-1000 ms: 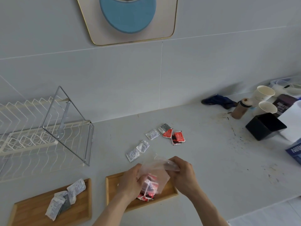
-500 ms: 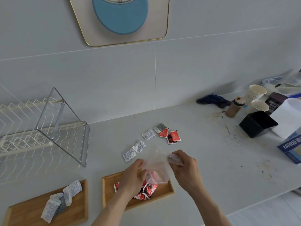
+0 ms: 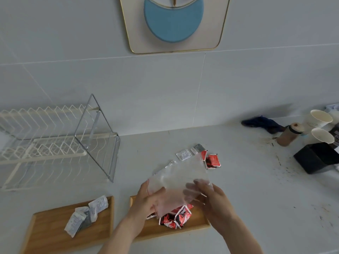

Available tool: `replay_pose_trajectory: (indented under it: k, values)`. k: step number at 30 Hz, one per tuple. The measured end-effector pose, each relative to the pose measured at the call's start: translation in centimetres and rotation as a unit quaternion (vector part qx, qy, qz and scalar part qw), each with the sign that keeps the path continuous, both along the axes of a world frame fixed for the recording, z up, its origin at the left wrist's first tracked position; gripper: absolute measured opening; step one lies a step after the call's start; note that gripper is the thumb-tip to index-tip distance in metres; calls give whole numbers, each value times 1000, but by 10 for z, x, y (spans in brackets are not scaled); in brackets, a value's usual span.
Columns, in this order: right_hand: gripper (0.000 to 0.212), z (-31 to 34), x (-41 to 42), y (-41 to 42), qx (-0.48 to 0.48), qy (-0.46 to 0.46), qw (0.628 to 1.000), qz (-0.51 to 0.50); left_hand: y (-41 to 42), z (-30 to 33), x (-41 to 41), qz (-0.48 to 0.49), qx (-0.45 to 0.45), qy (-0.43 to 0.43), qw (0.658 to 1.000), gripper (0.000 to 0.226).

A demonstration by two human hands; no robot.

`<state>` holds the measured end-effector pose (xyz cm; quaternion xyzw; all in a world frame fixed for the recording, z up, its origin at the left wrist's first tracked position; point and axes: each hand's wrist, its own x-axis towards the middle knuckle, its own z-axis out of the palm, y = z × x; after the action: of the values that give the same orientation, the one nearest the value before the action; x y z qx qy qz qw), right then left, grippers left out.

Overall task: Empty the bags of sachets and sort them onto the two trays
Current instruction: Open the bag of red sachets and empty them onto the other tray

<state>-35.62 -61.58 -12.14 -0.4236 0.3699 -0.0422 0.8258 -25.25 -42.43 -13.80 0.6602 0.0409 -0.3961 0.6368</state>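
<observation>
Both hands hold a clear plastic bag (image 3: 178, 182), spread out and blurred, above the right wooden tray (image 3: 199, 223). My left hand (image 3: 149, 200) grips its lower left part and my right hand (image 3: 211, 198) its right edge, fingers showing through the film. No sachets show inside the bag. A heap of red sachets (image 3: 176, 217) lies on the right tray. White and grey sachets (image 3: 86, 214) lie on the left tray (image 3: 47, 230). Loose on the counter behind the bag are white sachets (image 3: 184, 154) and red sachets (image 3: 212, 160).
A white wire dish rack (image 3: 45, 143) with a metal frame stands at the left. At the right are a black container (image 3: 316, 158), paper cups (image 3: 320, 119), a brown bottle (image 3: 289, 134) and a dark blue cloth (image 3: 261, 123). Dark specks stain the counter there.
The red sachets have dropped out of the bag onto the right tray. The bag has been lifted and spread flat between both hands. The view has shifted.
</observation>
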Motion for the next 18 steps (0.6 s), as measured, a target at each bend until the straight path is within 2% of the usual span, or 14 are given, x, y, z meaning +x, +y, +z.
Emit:
replay_pose_trajectory:
  k: [3,7,11,13,16,18]
  values:
    - [23,-8,17,17,-8,10,999,46,24,1,11,88,21,-38,995,48]
    - [28,-13,49,51,-156,51,982,90,71,6,25,164,41,-53,984,44]
    - [20,-20,82,98,-288,76,934,200,132,4,36,216,73,-64,971,50]
    - [19,-23,97,128,-308,76,922,221,165,3,41,265,78,-52,960,51]
    - [16,-27,118,178,-295,81,924,228,218,8,45,314,74,-31,946,39]
    - [14,-32,131,211,-292,82,922,241,256,10,48,344,89,-37,934,40]
